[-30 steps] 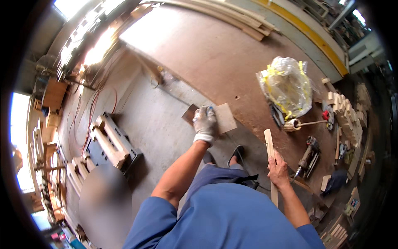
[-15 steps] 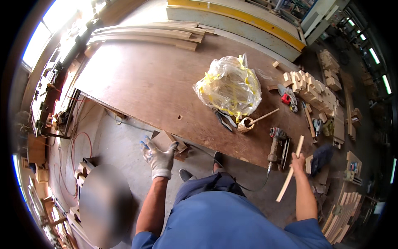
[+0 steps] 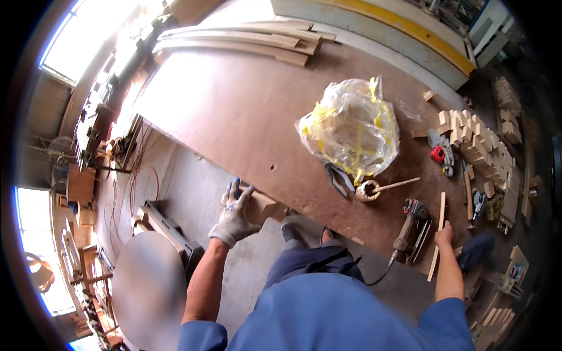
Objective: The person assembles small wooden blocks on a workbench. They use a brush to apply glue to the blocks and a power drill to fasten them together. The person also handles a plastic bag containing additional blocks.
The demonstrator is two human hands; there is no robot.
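Note:
My left hand [image 3: 234,215], in a pale glove with blue fingertips, is at a light wooden block [image 3: 261,207] beside the near edge of the workbench [image 3: 234,126]. Its fingers lie along the block's far side and the thumb along the near side. On the right, my bare right hand [image 3: 445,235] is closed around a thin wooden strip [image 3: 434,261], which points away from me. Just left of the strip, an air nailer [image 3: 410,228] with a hose lies on the bench edge.
A crumpled clear plastic bag [image 3: 351,126] with yellow tape lies mid-bench. Near it are pliers [image 3: 338,181] and a small pot [image 3: 367,191] with a stick. Many cut blocks [image 3: 477,140], a hammer [image 3: 468,190] and a red tape measure [image 3: 438,154] sit right. Long boards [image 3: 240,44] lie at the back.
The view has swung, so the bench appears farther right. My left hand has gone from spread above the block to around its left side. The strip in my right hand now stands more upright.

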